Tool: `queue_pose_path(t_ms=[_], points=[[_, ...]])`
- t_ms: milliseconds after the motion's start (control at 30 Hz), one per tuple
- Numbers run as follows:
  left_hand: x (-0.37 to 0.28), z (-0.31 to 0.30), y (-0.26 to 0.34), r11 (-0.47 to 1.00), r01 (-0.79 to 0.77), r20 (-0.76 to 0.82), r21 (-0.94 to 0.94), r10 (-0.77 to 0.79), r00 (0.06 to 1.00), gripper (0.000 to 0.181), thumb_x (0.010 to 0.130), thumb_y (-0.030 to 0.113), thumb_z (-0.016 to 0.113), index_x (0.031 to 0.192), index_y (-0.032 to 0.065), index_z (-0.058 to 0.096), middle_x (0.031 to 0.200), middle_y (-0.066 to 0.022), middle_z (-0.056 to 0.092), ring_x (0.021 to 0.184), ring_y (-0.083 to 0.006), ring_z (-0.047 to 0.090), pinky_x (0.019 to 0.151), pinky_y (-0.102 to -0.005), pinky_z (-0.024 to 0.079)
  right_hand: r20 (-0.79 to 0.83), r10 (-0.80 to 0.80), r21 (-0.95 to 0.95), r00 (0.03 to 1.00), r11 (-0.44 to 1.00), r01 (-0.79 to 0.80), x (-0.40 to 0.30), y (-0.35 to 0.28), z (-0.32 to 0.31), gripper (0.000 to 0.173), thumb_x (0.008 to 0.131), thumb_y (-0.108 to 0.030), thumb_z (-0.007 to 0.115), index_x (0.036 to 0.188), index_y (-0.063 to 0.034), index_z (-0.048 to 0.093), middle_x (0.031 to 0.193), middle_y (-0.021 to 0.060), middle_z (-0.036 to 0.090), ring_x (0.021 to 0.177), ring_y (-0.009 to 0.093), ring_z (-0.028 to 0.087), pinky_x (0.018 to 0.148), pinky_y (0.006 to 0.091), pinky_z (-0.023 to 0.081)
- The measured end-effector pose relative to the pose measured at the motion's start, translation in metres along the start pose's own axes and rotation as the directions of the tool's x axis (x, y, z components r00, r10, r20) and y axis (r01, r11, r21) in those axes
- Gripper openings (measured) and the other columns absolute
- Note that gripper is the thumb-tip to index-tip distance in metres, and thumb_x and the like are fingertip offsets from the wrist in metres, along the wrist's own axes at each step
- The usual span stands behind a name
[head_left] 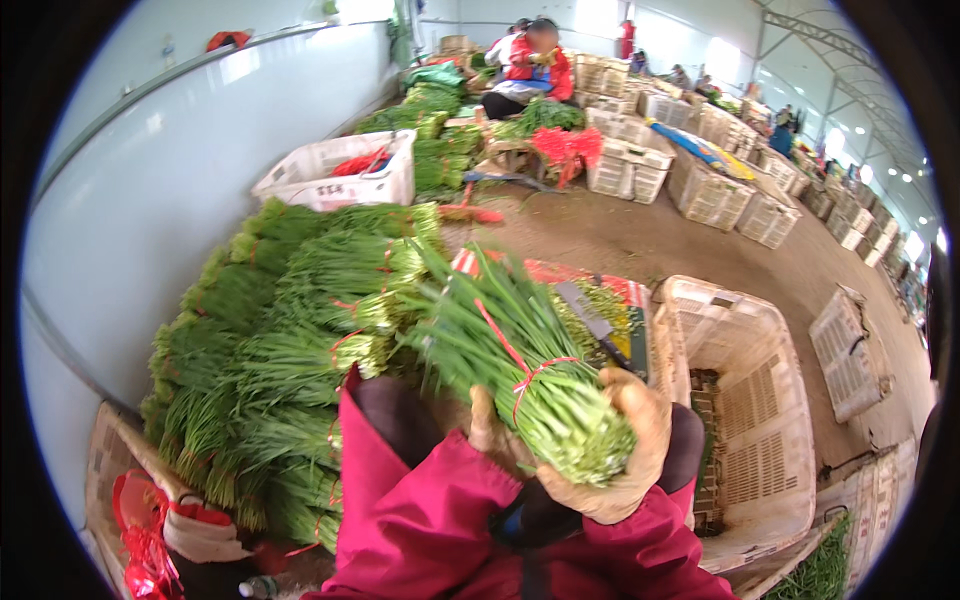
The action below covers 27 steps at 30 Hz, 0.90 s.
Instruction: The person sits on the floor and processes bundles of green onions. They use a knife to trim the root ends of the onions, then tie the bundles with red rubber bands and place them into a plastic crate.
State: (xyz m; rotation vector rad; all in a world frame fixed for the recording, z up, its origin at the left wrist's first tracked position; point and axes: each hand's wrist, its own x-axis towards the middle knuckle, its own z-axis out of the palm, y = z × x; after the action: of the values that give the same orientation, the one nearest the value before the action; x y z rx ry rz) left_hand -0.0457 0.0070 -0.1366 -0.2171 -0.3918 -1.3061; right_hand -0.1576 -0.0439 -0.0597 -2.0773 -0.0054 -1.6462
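A bundle of long green leafy stalks (525, 367), tied with red string (525, 382), is held over my lap, its pale cut ends towards the lower right. My right hand (622, 450) wraps around the cut ends in a tan glove. My left hand (496, 435), also gloved, supports the bundle from its left side; part of it is hidden beneath. Just behind the bundle, a cleaver (589, 315) with a dark handle lies on a board scattered with green trimmings (566, 319).
Tied green bundles (300, 330) are piled at the left by the wall. A plastic crate (765, 420) stands at the right. A white crate (337, 191) holds red string. Farther back, a person (532, 67) sits among bundles; stacked crates (630, 165) line the floor.
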Motion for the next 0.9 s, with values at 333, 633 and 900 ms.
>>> queue_pose_path(t_ms=[333, 633, 900], points=[[-0.01, 0.008, 0.051, 0.991, 0.132, -0.347, -0.018, -0.13, 0.929, 0.095, 0.075, 0.067, 0.066, 0.137, -0.0023, 0.046, 0.131, -0.0221, 0.057, 0.118, -0.0386, 0.055, 0.105, -0.0549, 0.042, 0.293, 0.069, -0.117, 0.954, 0.993, -0.035, -0.013, -0.016, -0.013, 0.056, 0.067, -0.023, 0.086, 0.118, -0.0109, 0.066, 0.102, 0.0013, 0.055, 0.091, 0.021, 0.053, 0.082, 0.036, 0.043], [-0.012, 0.009, 0.053, 0.97, 0.199, -0.366, -0.139, -0.237, 0.9, 0.069, 0.084, 0.05, 0.065, 0.129, -0.0012, 0.054, 0.118, -0.0252, 0.063, 0.103, -0.0416, 0.063, 0.092, -0.0552, 0.052, 0.461, 0.168, -0.368, 0.871, 0.93, 0.015, -0.007, -0.011, -0.005, 0.03, 0.067, -0.021, 0.082, 0.095, -0.0211, 0.074, 0.087, -0.0025, 0.054, 0.078, 0.021, 0.055, 0.07, 0.0387, 0.041], [-0.011, -0.008, 0.059, 0.981, 0.127, -0.522, 0.149, -0.031, 0.852, 0.072, 0.082, 0.047, 0.067, 0.127, -0.0074, 0.054, 0.118, -0.0252, 0.064, 0.105, -0.0394, 0.063, 0.097, -0.054, 0.05, 0.44, 0.185, -0.258, 0.879, 0.963, -0.074, -0.021, -0.008, 0.002, 0.012, 0.078, -0.017, 0.075, 0.086, -0.0152, 0.065, 0.084, 0.0007, 0.054, 0.074, 0.023, 0.055, 0.07, 0.0378, 0.041]])
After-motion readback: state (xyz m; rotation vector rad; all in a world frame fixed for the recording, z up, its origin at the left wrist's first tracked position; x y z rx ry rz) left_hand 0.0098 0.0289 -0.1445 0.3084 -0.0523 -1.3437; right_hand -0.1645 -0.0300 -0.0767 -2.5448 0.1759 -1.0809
